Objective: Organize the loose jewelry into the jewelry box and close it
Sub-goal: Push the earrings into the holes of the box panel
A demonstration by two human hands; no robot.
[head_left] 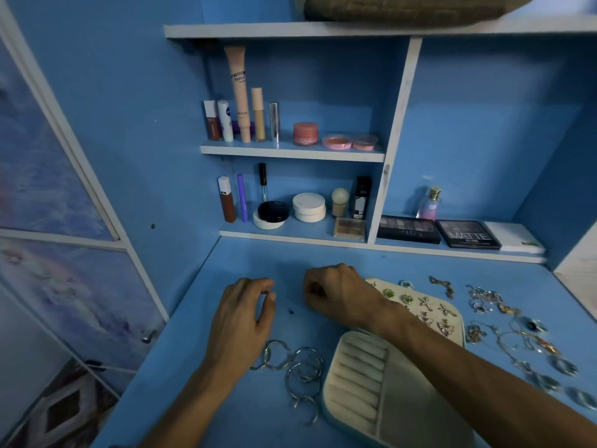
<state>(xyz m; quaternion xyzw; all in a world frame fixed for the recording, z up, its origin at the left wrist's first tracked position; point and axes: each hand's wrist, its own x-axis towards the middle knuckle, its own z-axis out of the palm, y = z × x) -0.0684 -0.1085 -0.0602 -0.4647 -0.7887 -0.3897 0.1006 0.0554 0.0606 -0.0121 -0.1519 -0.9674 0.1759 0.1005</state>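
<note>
Both hands hover low over the blue desk [245,263], close together. The left hand [245,312] has its fingers curled with thumb and forefinger nearly meeting; whether they pinch anything I cannot tell. The right hand [336,295] is curled into a loose fist, palm down, and what it holds, if anything, is hidden. Between the two hands a tiny dark bit [290,312] lies on the desk. The jewelry box [355,383] lies open beneath the right forearm. Its far half, just right of the right wrist, is a cream pad carrying earrings [429,305], among them green-stone studs and starfish shapes. Its near half, below the forearm, has a row of ring rolls on the left and a plain compartment beside them. Just below the left hand, a cluster of silver hoops [297,367] lies touching the box's left edge. Well to the right of the right forearm, loose jewelry [517,334] is spread over the desk: chains, rings and pendants in a tangle.
</note>
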